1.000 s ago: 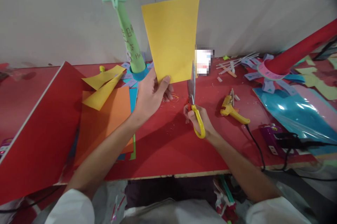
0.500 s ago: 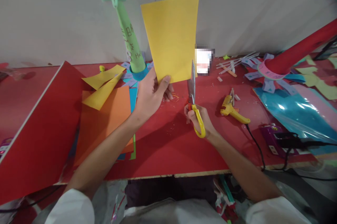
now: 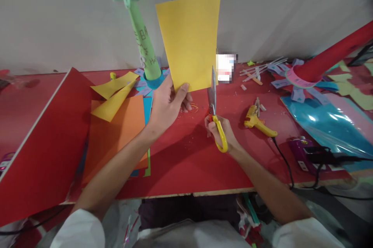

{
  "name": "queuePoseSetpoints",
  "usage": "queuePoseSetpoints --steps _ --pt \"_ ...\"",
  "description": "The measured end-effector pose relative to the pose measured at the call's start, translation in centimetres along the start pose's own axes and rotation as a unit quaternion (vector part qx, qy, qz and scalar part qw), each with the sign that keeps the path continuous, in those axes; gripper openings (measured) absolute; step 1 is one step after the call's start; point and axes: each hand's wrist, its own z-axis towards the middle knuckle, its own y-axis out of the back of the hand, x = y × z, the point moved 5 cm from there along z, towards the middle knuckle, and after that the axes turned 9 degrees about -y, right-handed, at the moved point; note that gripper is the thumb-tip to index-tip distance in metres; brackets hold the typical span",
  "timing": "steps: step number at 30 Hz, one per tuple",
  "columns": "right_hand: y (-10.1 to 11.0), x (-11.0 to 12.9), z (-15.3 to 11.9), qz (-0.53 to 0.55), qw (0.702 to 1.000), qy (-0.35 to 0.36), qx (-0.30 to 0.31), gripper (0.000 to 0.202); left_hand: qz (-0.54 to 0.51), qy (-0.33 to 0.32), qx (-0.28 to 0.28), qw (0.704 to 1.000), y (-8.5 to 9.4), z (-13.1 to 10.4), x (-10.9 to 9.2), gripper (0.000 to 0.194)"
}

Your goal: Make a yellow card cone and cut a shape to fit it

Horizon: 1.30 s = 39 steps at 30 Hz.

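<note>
Behind the red table (image 3: 186, 174) stands a plain grey wall (image 3: 72, 15). Upright above the tabletop, the yellow paper sheet (image 3: 190, 42) looks flat and smooth, wider at its top. The left hand (image 3: 167, 100) pinches its bottom edge, thumb in front; the right hand (image 3: 220, 129) is closed around yellow-handled scissors (image 3: 214, 104) (blades pointing up).

Yellow sheet (image 3: 190, 42) rose (only slightly).

On the table (image 3: 180, 170), the papers (image 3: 116, 135) lie left of the scissors (image 3: 220, 135), the glue gun (image 3: 259, 122) lies right of them, and the film (image 3: 323, 122) lies behind the box (image 3: 298, 148)
</note>
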Motion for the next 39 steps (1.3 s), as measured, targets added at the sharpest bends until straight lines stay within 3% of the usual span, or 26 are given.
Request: queuePoseSetpoints --steps 39 --pt "0.06 -0.26 -0.02 0.015 1.0 -0.024 -0.01 0.079 -0.011 0.017 -0.002 1.0 -0.04 -0.15 0.19 0.041"
